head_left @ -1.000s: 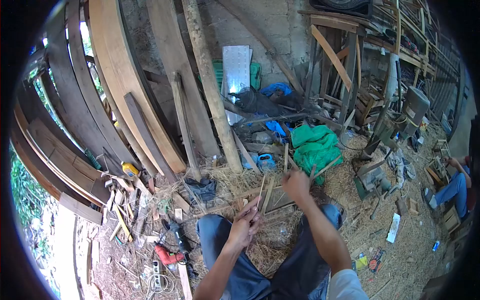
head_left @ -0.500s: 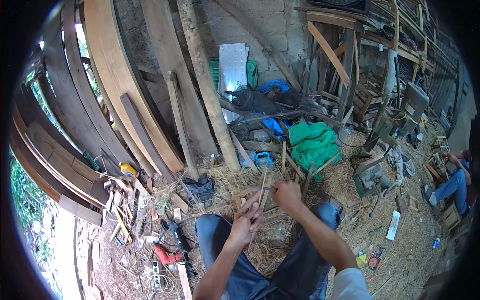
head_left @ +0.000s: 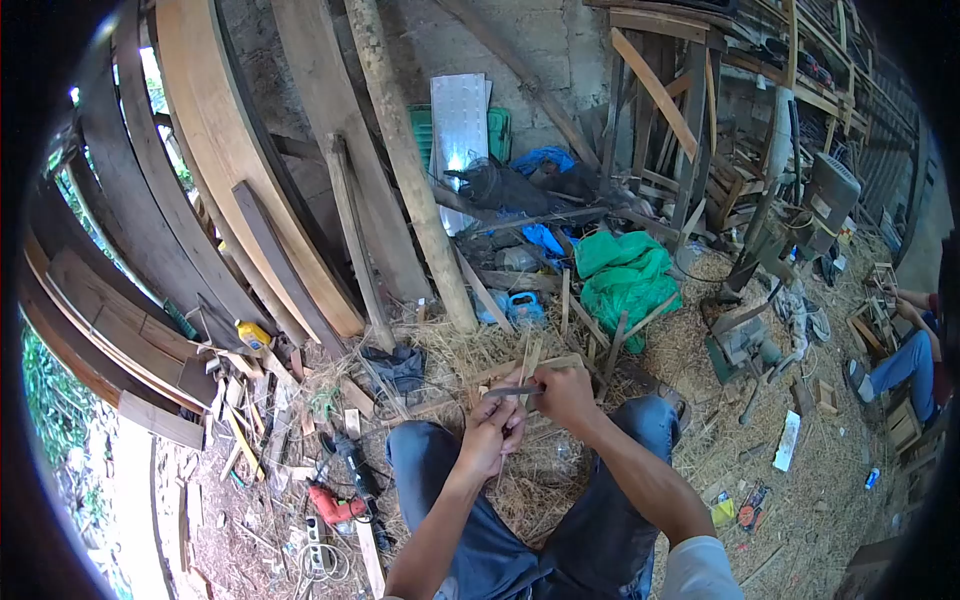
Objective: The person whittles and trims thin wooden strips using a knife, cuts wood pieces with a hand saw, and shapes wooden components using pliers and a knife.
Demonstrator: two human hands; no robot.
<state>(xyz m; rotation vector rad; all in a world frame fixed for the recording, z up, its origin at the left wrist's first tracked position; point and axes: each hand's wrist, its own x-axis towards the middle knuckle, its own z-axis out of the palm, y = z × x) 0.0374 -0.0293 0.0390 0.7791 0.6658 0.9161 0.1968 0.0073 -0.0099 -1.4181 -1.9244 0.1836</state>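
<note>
Between my knees, my left hand (head_left: pixel 486 437) is closed round a thin pale strip of wood (head_left: pixel 527 360), which points up and away from me. My right hand (head_left: pixel 566 397) grips the handle end of a knife-like blade (head_left: pixel 513 391). That dark, flat blade lies crosswise over the strip, its tip close to my left fingers. Both hands are close together, above straw-like shavings. The lower end of the strip is mostly hidden by my left hand.
Boards (head_left: pixel 215 120) and a pole (head_left: pixel 405 160) lean on the wall ahead. A red drill (head_left: pixel 336 507) lies left, beside a power strip (head_left: pixel 314 548). Green sheeting (head_left: pixel 625 280) is ahead, a machine (head_left: pixel 745 345) to the right. Another person's leg (head_left: pixel 900 372) shows far right.
My right hand has come down and left with the blade, which now crosses the strip by my left fingers. The view has shifted slightly.
</note>
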